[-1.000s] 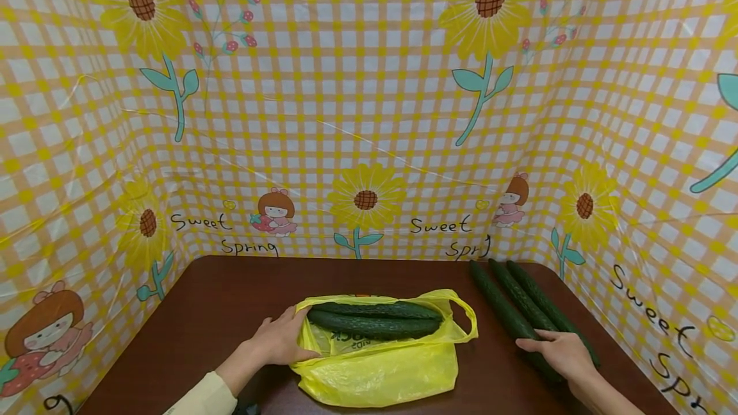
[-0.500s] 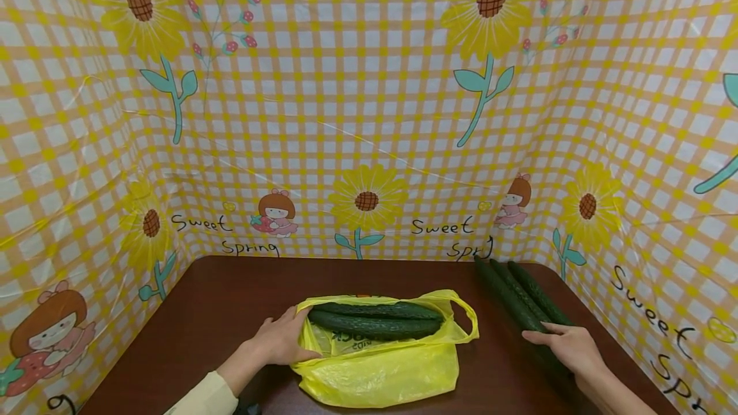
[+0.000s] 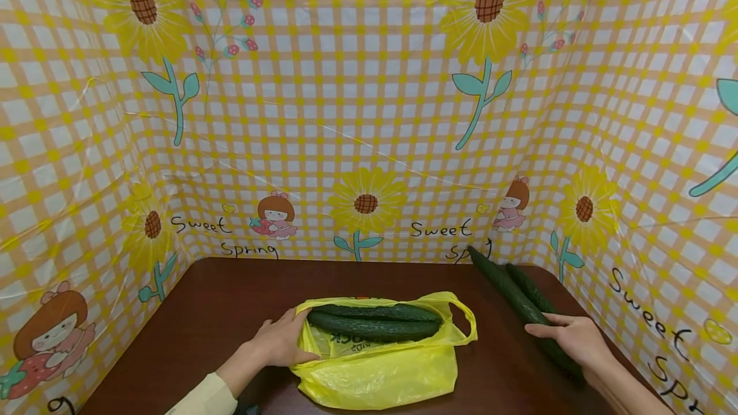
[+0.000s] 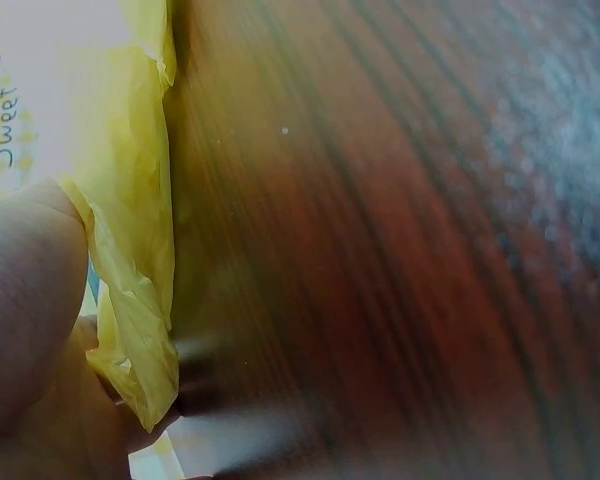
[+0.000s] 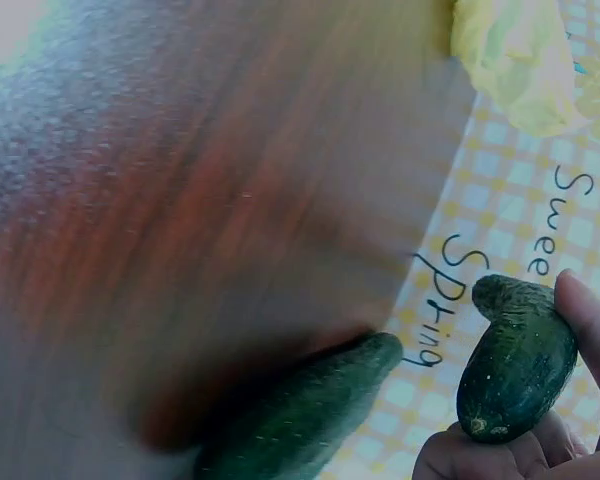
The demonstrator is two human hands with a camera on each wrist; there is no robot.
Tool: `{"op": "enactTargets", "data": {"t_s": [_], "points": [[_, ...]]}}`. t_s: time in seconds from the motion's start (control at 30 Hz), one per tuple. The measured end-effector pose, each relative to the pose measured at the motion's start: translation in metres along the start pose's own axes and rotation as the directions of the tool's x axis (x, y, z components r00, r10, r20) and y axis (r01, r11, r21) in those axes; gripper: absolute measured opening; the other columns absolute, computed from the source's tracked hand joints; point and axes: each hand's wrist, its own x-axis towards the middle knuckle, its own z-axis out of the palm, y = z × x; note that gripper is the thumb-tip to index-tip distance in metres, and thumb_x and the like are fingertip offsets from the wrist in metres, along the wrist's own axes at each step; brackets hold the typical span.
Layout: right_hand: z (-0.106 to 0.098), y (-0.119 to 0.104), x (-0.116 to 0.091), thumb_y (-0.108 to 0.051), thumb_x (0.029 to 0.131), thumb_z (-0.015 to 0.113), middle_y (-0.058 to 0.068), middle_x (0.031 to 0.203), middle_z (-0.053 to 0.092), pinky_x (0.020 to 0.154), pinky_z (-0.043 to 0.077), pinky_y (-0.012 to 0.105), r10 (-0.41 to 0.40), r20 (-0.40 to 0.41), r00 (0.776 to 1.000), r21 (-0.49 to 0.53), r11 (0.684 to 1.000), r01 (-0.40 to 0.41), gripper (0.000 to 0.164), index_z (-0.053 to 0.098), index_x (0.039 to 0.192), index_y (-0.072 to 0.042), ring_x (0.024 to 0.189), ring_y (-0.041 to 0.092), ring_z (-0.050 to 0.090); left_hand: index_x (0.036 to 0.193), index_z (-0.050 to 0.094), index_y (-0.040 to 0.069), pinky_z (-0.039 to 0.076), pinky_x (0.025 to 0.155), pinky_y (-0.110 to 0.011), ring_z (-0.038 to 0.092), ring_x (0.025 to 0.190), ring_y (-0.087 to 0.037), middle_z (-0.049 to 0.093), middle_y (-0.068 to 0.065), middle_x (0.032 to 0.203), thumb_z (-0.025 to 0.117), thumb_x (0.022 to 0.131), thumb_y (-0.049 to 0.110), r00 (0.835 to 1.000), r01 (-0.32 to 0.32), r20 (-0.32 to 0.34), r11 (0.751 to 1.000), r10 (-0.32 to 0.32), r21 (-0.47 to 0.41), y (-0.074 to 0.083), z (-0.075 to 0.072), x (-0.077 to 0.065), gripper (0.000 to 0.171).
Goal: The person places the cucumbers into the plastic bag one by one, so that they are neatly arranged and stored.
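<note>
A yellow plastic bag (image 3: 377, 373) lies with its mouth open on the dark table, two cucumbers (image 3: 375, 327) side by side inside it. At the bag's left end my left hand (image 3: 279, 341) holds the rim, and in the left wrist view the yellow film (image 4: 135, 250) runs between thumb and fingers. Over on the right, my right hand (image 3: 576, 341) grips a cucumber (image 3: 504, 284) between thumb and fingers, its far end raised and pointing to the back wall. Behind it another cucumber (image 3: 529, 287) is partly covered; the right wrist view shows this cucumber (image 5: 305, 415) lying apart from the held one.
A checked, flower-printed sheet (image 3: 323, 114) walls in the back and both sides of the brown table (image 3: 230, 300). The bag's loop handle (image 3: 469, 322) sticks out towards the right hand. Something dark (image 3: 249, 408) shows at the front edge beside the left forearm.
My right hand has tightened round a cucumber and lifted it, shifting slightly right; three cucumbers showed there before, two show now. My left hand and the bag have stayed put.
</note>
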Motion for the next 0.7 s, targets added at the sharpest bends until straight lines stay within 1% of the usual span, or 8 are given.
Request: {"op": "enactTargets", "data": {"t_s": [0.3, 0.53, 0.7], "points": [[0.0, -0.02, -0.008, -0.056, 0.09, 0.07, 0.04, 0.158, 0.014, 0.104, 0.031, 0.074, -0.052, 0.016, 0.999, -0.043, 0.998, 0.053, 0.097, 0.033, 0.153, 0.008, 0.139, 0.064, 0.016, 0.156, 0.035, 0.01, 0.028, 0.11, -0.07, 0.038, 0.145, -0.039, 0.034, -0.023, 0.159, 0.076, 0.08, 0.064, 1.0, 0.002, 0.0, 1.0, -0.002, 0.008, 0.0, 0.0, 0.0, 0.102], [0.0, -0.033, -0.01, -0.055, 0.089, 0.071, 0.036, 0.158, 0.02, 0.103, 0.034, 0.072, -0.099, 0.016, 0.995, -0.075, 0.992, 0.1, 0.093, 0.038, 0.151, 0.007, 0.139, 0.063, 0.02, 0.157, 0.035, 0.011, 0.027, 0.11, -0.071, 0.037, 0.146, -0.04, 0.034, -0.023, 0.159, 0.076, 0.08, 0.064, 1.0, 0.001, -0.004, 1.0, -0.001, 0.004, -0.001, 0.001, 0.0, 0.102], [0.0, -0.042, -0.012, -0.053, 0.09, 0.07, 0.035, 0.157, 0.025, 0.101, 0.038, 0.071, -0.133, 0.029, 0.991, -0.101, 0.986, 0.135, 0.09, 0.04, 0.151, 0.006, 0.139, 0.063, 0.022, 0.157, 0.034, 0.011, 0.027, 0.111, -0.071, 0.037, 0.146, -0.04, 0.033, -0.023, 0.159, 0.075, 0.081, 0.064, 1.0, -0.007, -0.005, 1.0, 0.007, 0.001, 0.0, 0.0, -0.001, 0.102]]}}
